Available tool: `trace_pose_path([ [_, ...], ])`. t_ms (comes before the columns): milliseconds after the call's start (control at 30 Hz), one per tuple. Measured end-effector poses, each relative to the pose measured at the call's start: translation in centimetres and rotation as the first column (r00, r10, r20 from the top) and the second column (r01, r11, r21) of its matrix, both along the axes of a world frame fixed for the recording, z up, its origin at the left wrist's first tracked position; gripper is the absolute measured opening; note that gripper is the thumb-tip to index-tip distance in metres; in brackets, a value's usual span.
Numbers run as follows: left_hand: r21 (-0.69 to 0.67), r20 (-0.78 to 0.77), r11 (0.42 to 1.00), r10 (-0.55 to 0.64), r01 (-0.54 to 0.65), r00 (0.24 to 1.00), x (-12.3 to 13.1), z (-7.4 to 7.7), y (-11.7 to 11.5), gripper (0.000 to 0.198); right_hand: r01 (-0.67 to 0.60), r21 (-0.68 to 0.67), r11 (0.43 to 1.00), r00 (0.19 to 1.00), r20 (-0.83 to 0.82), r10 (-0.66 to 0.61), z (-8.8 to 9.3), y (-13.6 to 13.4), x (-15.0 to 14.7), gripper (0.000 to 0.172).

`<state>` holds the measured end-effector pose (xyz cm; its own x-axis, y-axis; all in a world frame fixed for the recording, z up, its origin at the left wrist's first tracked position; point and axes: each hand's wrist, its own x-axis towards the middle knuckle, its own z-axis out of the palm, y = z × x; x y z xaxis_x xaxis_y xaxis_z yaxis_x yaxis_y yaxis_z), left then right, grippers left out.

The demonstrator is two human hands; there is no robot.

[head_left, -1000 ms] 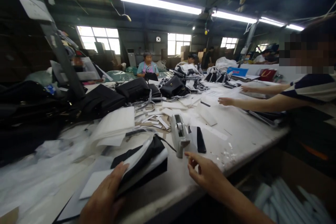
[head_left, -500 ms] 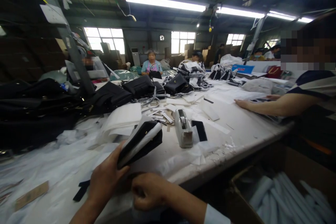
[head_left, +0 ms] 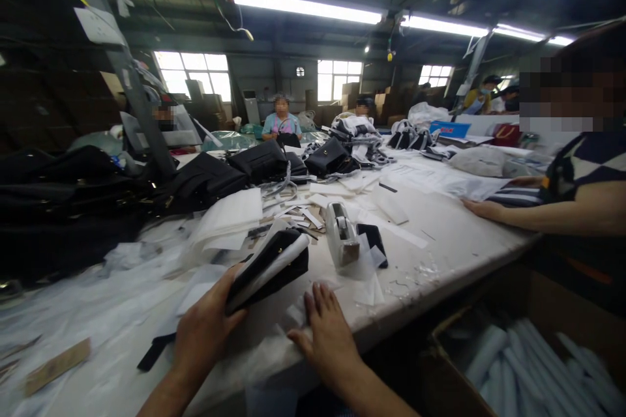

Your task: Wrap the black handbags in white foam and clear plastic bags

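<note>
My left hand (head_left: pixel 205 332) grips the near end of a black bag (head_left: pixel 270 267) with white paper tucked in it, holding it tilted up off the white table (head_left: pixel 440 241). My right hand (head_left: pixel 327 332) lies flat with fingers stretched out on thin white wrapping paper (head_left: pixel 362 290) at the table's front edge, just right of the bag. A grey tape dispenser (head_left: pixel 340 233) stands beyond my right hand, with a black phone (head_left: pixel 372 242) beside it.
Black bags (head_left: pixel 254 166) are piled at the left and the far middle, among white sheets and paper strips. A co-worker's forearm (head_left: pixel 528 214) rests on the table at the right. A cardboard box with white rolls (head_left: pixel 528 365) stands below right. Other people sit far back.
My right hand came out from under the bag, opened and now lies flat on the paper. The bag in my left hand has stayed tilted up. The co-worker's arm has drawn back to the right.
</note>
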<state>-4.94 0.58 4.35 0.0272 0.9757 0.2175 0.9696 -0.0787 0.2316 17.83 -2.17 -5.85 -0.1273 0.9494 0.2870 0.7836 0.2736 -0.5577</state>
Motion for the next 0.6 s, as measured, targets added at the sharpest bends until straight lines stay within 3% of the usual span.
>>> trace_pose_path([
  [67,-0.004,0.002,1.000,0.005,-0.005,1.000,-0.3,-0.2,0.1,0.062,-0.218,-0.015,0.976,0.976,0.017,0.218,0.4,2.3,-0.8,0.070],
  [133,0.009,0.004,1.000,0.010,-0.010,1.000,-0.6,-0.3,0.2,0.061,-0.494,0.023,0.869,0.869,0.007,0.494,1.7,5.0,-1.4,0.052],
  [200,0.018,0.009,1.000,0.019,-0.020,1.000,-1.0,-0.5,0.1,0.061,-0.649,0.060,0.759,0.760,-0.010,0.650,3.3,7.5,-1.6,0.033],
  [233,0.019,0.013,0.999,0.028,-0.028,1.000,-1.1,-0.5,0.1,0.061,-0.662,0.073,0.746,0.746,-0.024,0.665,3.9,8.4,-1.4,0.028],
  [300,0.020,0.026,0.999,0.037,-0.038,0.999,-1.2,-0.5,0.0,0.062,-0.617,0.097,0.781,0.779,-0.069,0.624,4.5,9.3,-0.9,0.026],
  [467,0.054,0.059,0.998,0.008,-0.012,0.998,-0.9,-1.3,-0.3,0.068,-0.494,0.073,0.866,0.850,-0.166,0.499,3.5,7.9,-0.4,0.026],
  [600,0.163,0.039,0.977,-0.143,0.135,0.989,-0.5,-3.0,-1.0,0.076,-0.460,0.001,0.888,0.872,-0.189,0.452,2.9,7.6,-0.2,0.025],
])
